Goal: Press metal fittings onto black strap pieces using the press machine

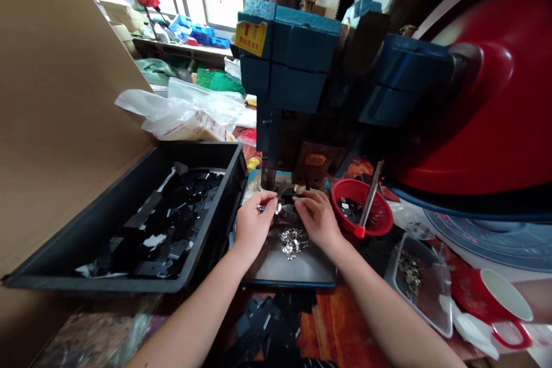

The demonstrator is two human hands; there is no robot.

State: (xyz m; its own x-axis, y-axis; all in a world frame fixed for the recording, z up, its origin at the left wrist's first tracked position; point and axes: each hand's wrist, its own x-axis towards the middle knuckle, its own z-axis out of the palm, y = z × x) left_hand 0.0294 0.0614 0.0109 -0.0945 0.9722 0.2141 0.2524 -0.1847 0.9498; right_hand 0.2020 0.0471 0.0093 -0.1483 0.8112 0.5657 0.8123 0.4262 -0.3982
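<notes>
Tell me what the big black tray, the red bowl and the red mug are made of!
The black tray looks like plastic, dull, with thick, smooth walls. The red bowl is probably plastic too, slightly shiny and bright red. The red mug may be glazed ceramic: glossy red, pale inside. It could be plastic, though.

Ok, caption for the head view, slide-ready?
Left hand and right hand at a blue press, small shiny pieces heaped on the tray, black bin left, red basket right.

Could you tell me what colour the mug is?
Red outside, whitish inside; head view.
</notes>
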